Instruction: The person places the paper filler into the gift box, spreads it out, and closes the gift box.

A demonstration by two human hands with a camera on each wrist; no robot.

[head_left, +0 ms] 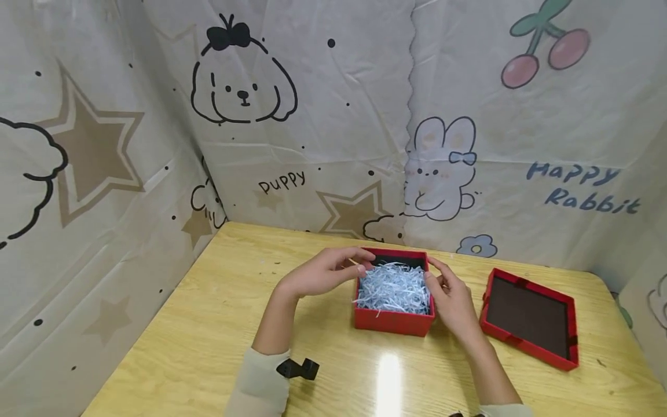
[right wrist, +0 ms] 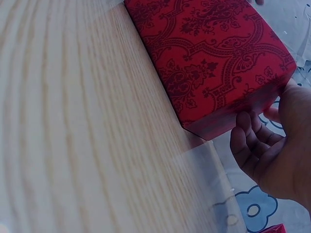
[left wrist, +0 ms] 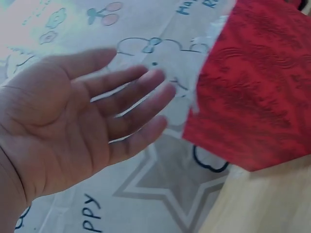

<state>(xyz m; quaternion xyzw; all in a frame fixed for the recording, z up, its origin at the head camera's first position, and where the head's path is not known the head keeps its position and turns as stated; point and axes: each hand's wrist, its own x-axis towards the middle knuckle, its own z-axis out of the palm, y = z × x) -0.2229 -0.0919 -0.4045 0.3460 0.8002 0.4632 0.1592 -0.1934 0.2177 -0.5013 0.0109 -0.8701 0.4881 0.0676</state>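
A red patterned gift box (head_left: 393,321) stands on the table, its top uncovered and filled with pale blue paper shreds (head_left: 394,288). My left hand (head_left: 324,271) is at the box's left rim, fingertips over the far left corner and thumb near the shreds. In the left wrist view its fingers (left wrist: 131,107) are spread, with nothing in the palm. At the right rim is my right hand (head_left: 452,298), its thumb at the edge and index finger by the far corner. The right wrist view has its other fingers (right wrist: 250,141) curled beside the box's outer wall.
The red box lid (head_left: 531,315) lies inside up on the table to the right, showing its dark inside. A printed cloth (head_left: 312,139) hangs behind and at both sides of the yellow wooden table (head_left: 208,347). A black strap mount (head_left: 298,369) sits on the left sleeve.
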